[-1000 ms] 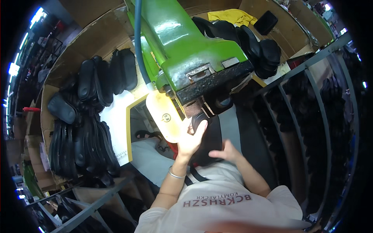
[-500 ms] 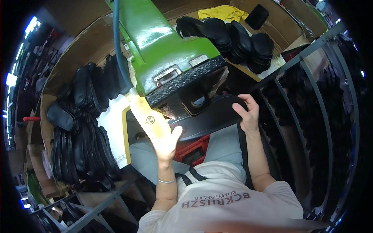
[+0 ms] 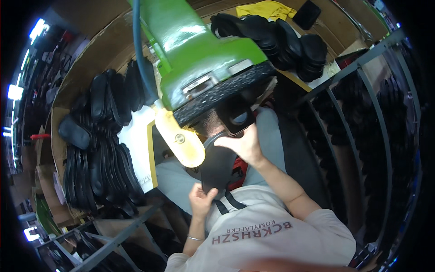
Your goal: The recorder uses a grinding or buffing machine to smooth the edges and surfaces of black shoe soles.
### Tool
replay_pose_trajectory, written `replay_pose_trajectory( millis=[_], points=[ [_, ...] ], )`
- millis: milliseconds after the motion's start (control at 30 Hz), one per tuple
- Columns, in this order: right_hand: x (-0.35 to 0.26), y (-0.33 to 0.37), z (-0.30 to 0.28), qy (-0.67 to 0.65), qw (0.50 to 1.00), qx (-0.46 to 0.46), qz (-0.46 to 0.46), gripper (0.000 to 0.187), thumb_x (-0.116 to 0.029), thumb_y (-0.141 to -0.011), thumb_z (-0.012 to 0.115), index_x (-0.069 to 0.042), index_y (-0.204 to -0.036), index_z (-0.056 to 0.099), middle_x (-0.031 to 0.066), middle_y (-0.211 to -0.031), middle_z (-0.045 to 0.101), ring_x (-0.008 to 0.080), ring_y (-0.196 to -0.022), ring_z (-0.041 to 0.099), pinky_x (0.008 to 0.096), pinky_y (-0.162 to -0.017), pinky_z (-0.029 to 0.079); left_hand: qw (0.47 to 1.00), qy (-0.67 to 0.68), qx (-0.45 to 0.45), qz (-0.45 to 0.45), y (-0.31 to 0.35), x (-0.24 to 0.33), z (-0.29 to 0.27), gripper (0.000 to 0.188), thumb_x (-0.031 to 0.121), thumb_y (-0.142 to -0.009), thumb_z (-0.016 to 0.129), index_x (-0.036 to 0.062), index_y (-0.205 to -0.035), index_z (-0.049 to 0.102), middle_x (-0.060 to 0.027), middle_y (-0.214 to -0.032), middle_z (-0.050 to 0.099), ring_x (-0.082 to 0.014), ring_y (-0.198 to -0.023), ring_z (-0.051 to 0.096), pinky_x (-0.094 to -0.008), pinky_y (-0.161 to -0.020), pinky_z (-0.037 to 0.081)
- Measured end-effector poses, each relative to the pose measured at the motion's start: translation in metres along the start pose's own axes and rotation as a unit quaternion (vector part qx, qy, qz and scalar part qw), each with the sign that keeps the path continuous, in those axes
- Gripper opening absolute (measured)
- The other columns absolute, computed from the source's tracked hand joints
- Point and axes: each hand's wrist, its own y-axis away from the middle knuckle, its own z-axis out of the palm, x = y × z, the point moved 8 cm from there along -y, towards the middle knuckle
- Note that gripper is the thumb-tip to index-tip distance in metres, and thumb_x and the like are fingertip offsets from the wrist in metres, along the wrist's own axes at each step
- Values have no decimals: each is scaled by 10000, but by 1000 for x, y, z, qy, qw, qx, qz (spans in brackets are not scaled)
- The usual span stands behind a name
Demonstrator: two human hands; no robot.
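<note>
In front of the green machine (image 3: 204,54), a black shoe sole (image 3: 216,168) points toward my body, nearly lengthwise. My left hand (image 3: 202,198) is closed on its near end, thumb on top. At the far end, just under the machine's dark head, my right hand (image 3: 244,146) grips the sole with its thumb across it; those fingers are partly hidden. A yellow rounded, elongated part (image 3: 181,140) hangs from the machine beside the sole's left edge.
Stacks of black soles (image 3: 95,154) lie to the left on a bench lined with cardboard (image 3: 56,118). More soles (image 3: 290,47) sit behind on the right, near a yellow cloth (image 3: 265,10). A metal rack (image 3: 351,122) holding dark pieces stands at right.
The sole has swung from crosswise to nearly lengthwise. My left hand has come down and taken its near end; my right hand has moved left to the far end.
</note>
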Motion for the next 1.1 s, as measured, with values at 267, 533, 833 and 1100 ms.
replay_pose_trajectory(
  millis=[267,533,833,1100],
  points=[
    [21,87,-26,58,992,97,-53,603,-106,-856,631,56,-1320,281,158,-1270,437,206,-1131,472,347,-965,392,985,-51,-154,65,-65,19,72,239,56,-798,721,-36,-966,578,-63,-922,635,-101,-816,591,-236,-742,489],
    [-66,12,-143,251,928,209,-179,557,-108,-850,606,86,-1316,371,252,-1110,588,332,-1014,606,352,-855,466,715,-516,288,374,-194,175,-49,188,71,-790,651,-43,-939,635,-134,-950,646,-185,-861,626,-298,-765,501],
    [-134,-221,-161,577,784,212,-89,386,-257,-804,654,10,-1077,607,235,-999,633,382,-962,602,440,-828,484,682,-545,418,251,-273,170,-134,145,96,-789,683,-21,-869,648,-129,-1020,617,-196,-912,598,-324,-800,480],
    [-125,-188,-128,653,714,211,-140,402,-280,-791,689,-25,-1074,559,178,-1056,533,344,-918,600,437,-763,505,813,-279,365,357,-245,177,-151,130,118,-788,711,-1,-806,659,-125,-1082,592,-205,-957,573,-348,-831,462]
  ],
)
